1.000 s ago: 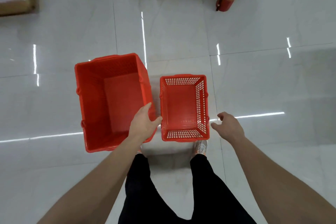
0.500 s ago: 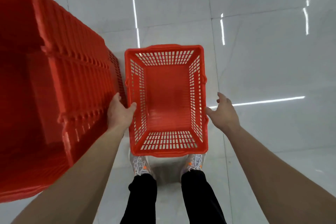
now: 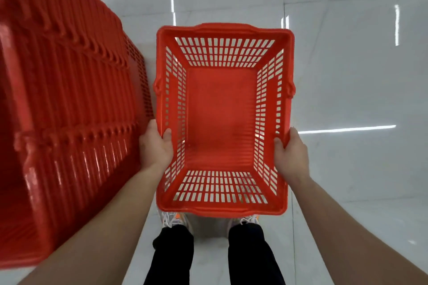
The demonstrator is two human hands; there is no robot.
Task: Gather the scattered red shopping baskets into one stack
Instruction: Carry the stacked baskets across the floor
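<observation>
Head view: both hands are gripping a single basket (image 3: 222, 120) by its long rims, left hand (image 3: 157, 148) on the left rim, right hand (image 3: 292, 154) on the right, thumbs inside. A basket stack (image 3: 69, 104) is sitting just beside it, left, on the floor (image 3: 347, 76).

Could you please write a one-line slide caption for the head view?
Both hands, left and right, grip a red perforated plastic shopping basket beside a tall red basket stack.

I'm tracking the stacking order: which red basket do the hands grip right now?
The single basket in the middle: the left hand and right hand clasp its side rims. The tall basket stack beside it is untouched.
</observation>
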